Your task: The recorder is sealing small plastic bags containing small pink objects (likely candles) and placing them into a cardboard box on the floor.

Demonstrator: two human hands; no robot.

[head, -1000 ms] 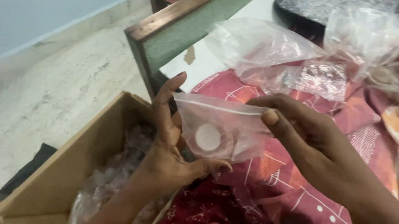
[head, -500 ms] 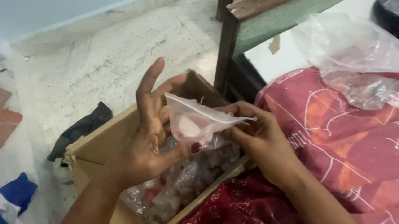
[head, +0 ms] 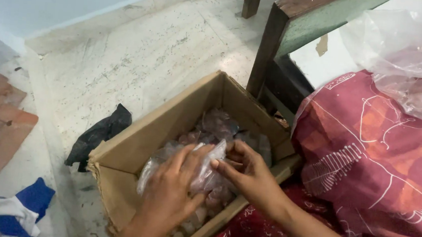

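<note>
Left hand, right hand now down inside cardboard box, both pinching small clear bag. Moments ago held up high, over box. Bag now resting on heap of filled bags under fingers. Black cloth left of box.

Above the cardboard box the way down is open, though its raised flaps wall every side. Clear plastic bags fill its inside, with both hands on them. Right of the box a wooden table leg and red patterned cloth crowd close; left of it, bare floor with a black rag.
</note>
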